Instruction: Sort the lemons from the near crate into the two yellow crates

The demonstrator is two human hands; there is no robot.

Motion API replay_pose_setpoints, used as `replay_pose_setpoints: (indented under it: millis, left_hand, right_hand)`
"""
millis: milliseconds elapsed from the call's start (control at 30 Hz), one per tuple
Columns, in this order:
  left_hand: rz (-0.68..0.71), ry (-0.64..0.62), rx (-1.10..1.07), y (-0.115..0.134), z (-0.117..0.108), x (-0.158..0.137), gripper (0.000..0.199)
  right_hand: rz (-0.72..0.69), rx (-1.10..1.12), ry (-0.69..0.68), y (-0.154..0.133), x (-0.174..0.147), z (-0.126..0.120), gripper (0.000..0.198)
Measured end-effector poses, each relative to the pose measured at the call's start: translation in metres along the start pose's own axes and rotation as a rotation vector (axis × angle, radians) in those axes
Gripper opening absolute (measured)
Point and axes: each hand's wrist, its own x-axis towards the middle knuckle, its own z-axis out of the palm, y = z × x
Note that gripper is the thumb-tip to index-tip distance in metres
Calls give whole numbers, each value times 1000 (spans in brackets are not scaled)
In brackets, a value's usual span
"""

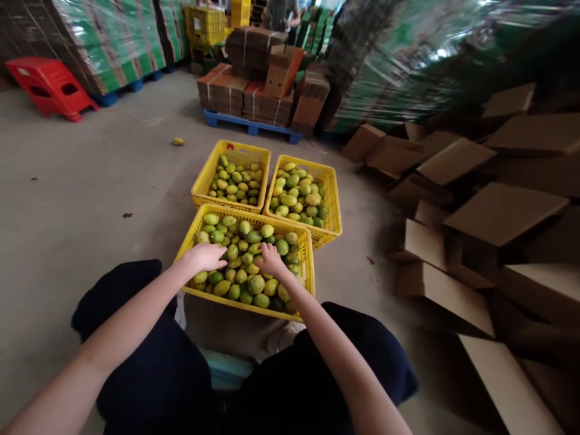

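Both my hands reach into the front yellow crate (309, 260), which is filled with green and yellow lemons (256, 284). My left hand (206, 257) is over the left part of the fruit, palm down, fingers stretched toward the middle and apart. Nothing shows in its grasp. On the other side, my right hand (270, 260) rests on or just above the lemons, its fingers spread and slightly bent. A yellow-green lemon (255, 248) lies right by its fingertips; whether they touch it I cannot tell. The undersides of both hands are hidden.
Behind stand two more lemon crates, a left one (199, 187) and a right one (336, 208). One lemon (178, 141) lies on the floor. Cardboard boxes (502, 211) pile up on the right. A red stool (49, 87) and a blue pallet (251, 125) with flattened cartons are farther back.
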Motion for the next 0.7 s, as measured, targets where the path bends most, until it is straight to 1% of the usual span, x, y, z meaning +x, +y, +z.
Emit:
replay_pose_setpoints:
  millis: [100,167,267,367,467,533,600,700]
  left_hand:
    - [2,19,25,4,-6,-4,40]
    - [7,29,9,1,-11,-8,44]
    - [-2,61,-7,-12,-18,-13,49]
    - [-45,87,23,-24,-23,-19,49]
    - [-115,97,53,-31,-26,-23,48]
    - [-117,75,34,-33,-26,-25,49]
    - [-94,57,18,-32,-27,-26,49]
    - [-104,64,66,-29,-26,-26,49]
  right_hand:
    - [-40,-271,-102,3,23,16,28]
    - [-72,-381,-138,6,44,21,34]
    - [-113,-447,-147,10,73,24,40]
    - [-149,-433,-127,14,94,27,38]
    - [-195,-353,-93,17,102,32,30]
    - [-208,-345,-85,19,101,34,29]
    - [-191,-432,-109,20,97,34,34]
    - [-129,-641,-165,24,88,27,52]
